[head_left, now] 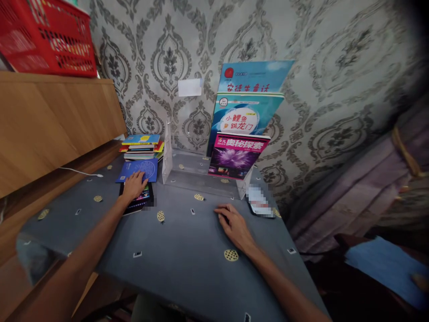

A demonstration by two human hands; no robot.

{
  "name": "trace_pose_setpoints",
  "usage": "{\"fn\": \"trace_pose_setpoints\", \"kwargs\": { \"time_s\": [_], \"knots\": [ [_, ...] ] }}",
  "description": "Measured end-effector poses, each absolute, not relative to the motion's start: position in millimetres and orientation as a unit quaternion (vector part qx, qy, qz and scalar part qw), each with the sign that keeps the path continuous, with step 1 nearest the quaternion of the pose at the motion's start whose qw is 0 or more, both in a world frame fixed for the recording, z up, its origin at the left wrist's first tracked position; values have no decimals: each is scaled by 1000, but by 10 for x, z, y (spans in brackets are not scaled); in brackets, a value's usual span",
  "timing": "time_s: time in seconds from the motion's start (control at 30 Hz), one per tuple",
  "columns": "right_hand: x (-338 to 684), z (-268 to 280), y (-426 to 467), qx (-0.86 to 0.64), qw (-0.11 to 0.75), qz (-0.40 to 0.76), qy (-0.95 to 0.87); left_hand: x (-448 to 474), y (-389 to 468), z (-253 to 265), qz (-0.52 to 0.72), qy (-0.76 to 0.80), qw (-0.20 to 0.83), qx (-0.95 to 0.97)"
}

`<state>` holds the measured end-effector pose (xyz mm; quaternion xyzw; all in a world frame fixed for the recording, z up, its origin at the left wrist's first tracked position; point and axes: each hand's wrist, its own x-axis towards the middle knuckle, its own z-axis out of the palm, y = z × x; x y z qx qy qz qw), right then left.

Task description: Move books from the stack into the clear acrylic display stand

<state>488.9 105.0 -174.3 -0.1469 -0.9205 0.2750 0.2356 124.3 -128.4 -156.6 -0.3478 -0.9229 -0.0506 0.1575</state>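
My left hand (135, 184) lies on a blue book (129, 171), its fingers stretched over the cover. Beneath that book, a dark book (147, 197) with a colourful cover sticks out toward me. My right hand (233, 223) rests on the tablecloth, fingers loosely bent and slightly apart, holding nothing. In front of it stands a clear tiered book rack (197, 182). On the rack's right side, a magazine with a purple burst (234, 156), a teal book (248, 114) and a light blue book (258, 74) stand upright, one behind another.
Behind the blue book is a stack of books (140, 150). A phone (259, 201) lies right of the rack. A white cable (82, 171) crosses the left side. A red basket (50, 40) sits on a wooden cabinet (60, 120); a curtain (365, 192) hangs at right.
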Motion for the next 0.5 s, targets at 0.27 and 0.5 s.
{"fn": "trace_pose_setpoints", "kwargs": {
  "time_s": [0.27,0.5],
  "knots": [
    [4874,-1765,1058,-143,233,264,-925,1583,-1357,-1479,-40,-925,199,-320],
    [4885,-1770,1062,-139,238,265,-924,1913,-1520,-1392,-9,-902,155,-402]
  ]
}}
